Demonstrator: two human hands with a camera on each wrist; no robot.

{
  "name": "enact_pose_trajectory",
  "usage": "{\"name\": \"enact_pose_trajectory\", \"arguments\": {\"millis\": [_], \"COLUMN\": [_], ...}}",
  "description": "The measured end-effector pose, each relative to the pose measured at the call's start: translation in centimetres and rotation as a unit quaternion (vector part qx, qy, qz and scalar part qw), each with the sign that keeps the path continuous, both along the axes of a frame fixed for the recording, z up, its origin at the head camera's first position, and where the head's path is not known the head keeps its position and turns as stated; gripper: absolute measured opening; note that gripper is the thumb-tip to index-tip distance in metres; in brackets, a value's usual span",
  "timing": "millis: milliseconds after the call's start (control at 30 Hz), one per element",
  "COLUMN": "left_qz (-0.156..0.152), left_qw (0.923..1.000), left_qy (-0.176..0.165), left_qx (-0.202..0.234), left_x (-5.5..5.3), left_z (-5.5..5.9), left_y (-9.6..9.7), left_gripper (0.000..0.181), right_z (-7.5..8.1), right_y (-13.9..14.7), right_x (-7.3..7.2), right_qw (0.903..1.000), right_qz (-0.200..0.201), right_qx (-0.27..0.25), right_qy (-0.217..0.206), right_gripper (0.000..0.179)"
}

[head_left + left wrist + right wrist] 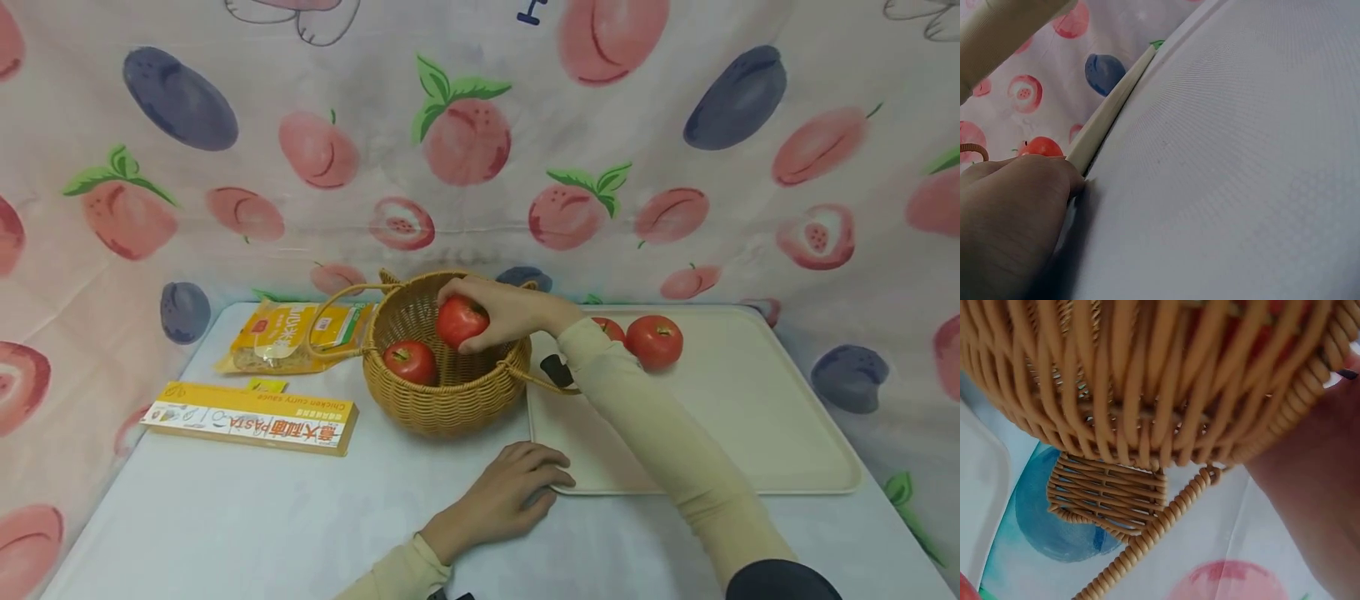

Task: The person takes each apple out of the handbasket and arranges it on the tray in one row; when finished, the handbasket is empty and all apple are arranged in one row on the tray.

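Observation:
My right hand (517, 310) holds a red apple (459, 322) inside the mouth of a round wicker basket (435, 412), fingers over its far side and thumb in front. A second apple (410, 363) lies in the basket, to the left. Close up in the right wrist view, the woven wall (1141, 394) hides most of that hand and the fruit. My left hand (510, 492) rests on the white table, its relaxed fingertips at the near left corner of a cream tray (765, 417). In the left wrist view, the back of this hand (1016, 212) is beside the tray's edge.
Two more apples stand on the tray, one (654, 342) in plain sight, the other (610, 329) partly behind the right sleeve. Left of the basket lie a yellow food packet (292, 337) and a long pasta box (255, 419). One looped basket handle (330, 302) leans toward the packet.

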State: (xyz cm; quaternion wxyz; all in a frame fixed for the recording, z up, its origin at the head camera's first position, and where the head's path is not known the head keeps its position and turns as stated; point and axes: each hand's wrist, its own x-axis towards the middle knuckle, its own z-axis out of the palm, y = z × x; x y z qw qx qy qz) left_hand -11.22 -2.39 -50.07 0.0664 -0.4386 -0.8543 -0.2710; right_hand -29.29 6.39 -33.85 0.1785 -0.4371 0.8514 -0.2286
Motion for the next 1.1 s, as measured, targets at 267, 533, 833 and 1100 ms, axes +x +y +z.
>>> {"name": "enact_pose_trajectory", "arguments": {"millis": [267, 533, 833, 1100], "left_qz": [-0.001, 0.001, -0.002, 0.0], "left_qw": [1.0, 1.0, 1.0, 1.0], "left_qy": [-0.004, -0.004, -0.002, 0.002], "left_qx": [0.004, 0.002, 0.005, 0.006], "left_x": [0.0, -0.1, -0.2, -0.3], "left_z": [0.1, 0.2, 0.3, 0.3], "left_y": [0.0, 0.0, 0.0, 0.0], "left_gripper": [0.025, 0.025, 0.025, 0.025], "right_z": [0.3, 0.8, 0.7, 0.8], "right_y": [1.3, 2.6, 4.3, 5.7], "right_x": [0.3, 0.8, 1.5, 2.0], "right_qw": [0.9977, 0.9937, 0.9831, 0.9748], "right_qz": [-0.003, -0.036, -0.066, -0.104], "right_qx": [-0.068, -0.104, -0.17, -0.196], "right_qy": [0.007, 0.017, 0.018, 0.021], "right_gripper": [0.068, 0.064, 0.065, 0.07]}}
